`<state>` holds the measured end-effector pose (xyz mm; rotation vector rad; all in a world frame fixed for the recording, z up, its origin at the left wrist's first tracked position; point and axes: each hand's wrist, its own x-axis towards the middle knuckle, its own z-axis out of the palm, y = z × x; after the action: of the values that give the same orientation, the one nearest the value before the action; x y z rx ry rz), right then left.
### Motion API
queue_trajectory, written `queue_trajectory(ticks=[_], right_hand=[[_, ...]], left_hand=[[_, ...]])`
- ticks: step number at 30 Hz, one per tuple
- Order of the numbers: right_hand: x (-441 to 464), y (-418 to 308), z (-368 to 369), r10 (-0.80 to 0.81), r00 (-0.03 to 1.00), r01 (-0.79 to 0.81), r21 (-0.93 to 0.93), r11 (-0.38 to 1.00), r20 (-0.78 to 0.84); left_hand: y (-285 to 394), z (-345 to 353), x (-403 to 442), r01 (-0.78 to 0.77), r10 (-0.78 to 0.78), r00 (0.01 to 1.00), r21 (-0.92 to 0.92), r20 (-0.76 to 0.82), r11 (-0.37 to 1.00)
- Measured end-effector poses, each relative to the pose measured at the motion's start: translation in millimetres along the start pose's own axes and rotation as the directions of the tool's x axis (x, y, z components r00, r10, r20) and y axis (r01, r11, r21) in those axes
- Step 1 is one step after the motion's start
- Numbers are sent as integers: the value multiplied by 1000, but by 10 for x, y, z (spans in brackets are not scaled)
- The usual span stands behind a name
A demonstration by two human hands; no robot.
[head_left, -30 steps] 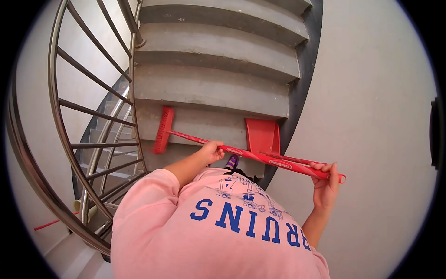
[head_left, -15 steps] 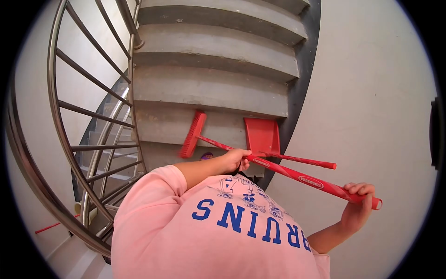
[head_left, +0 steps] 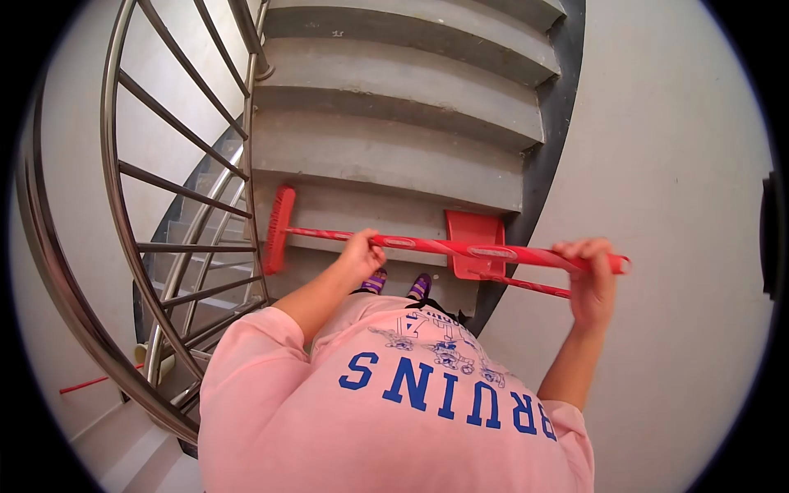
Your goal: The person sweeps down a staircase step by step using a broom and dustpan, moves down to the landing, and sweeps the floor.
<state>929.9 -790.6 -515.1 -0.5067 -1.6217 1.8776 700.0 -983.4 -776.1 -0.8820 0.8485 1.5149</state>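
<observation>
The left hand (head_left: 359,256) was clamped around the red broom (head_left: 448,246) partway along its handle, and the right hand (head_left: 590,275) was wrapped around it near the end. Its bristled head sat between nine and ten o'clock from the left hand, beside the metal railing (head_left: 109,131). The red dustpan (head_left: 475,226), partly hidden behind the handle, was toward ten o'clock from the right hand.

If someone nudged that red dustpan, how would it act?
The red dustpan would probably slide rather than roll, since its pan looks broad and flat. It's likely light and fairly stiff, judging by its smooth, plastic-looking surface. Its long, protruding handle might make it tip or swing.
</observation>
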Motion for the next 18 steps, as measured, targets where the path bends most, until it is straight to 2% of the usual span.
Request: queue_trajectory(ticks=[1, 4, 7, 10, 13, 18], right_hand=[[41, 116, 55, 44, 999, -44, 25, 999, 4], [45, 328, 169, 148, 982, -136, 110, 985, -116], [-77, 312, 65, 172, 963, -161, 71, 984, -206], [-274, 193, 34, 165, 950, -163, 29, 986, -266], [-454, 23, -22, 135, 922, -159, -37, 987, -364], [-717, -297, -109, 28, 896, -101, -141, 985, -444]], left_hand=[[86, -73, 74, -34, 33, 999, -22, -26, 999], [219, -226, 252, -36, 38, 998, 34, -49, 999], [78, -259, 391, 63, -62, 998, 78, -14, 995], [-99, -203, 458, 145, -143, 989, 114, -29, 983], [-250, -107, 428, 180, -193, 980, 211, 40, 961], [-570, 137, 378, 254, -287, 957, 342, 49, 905]])
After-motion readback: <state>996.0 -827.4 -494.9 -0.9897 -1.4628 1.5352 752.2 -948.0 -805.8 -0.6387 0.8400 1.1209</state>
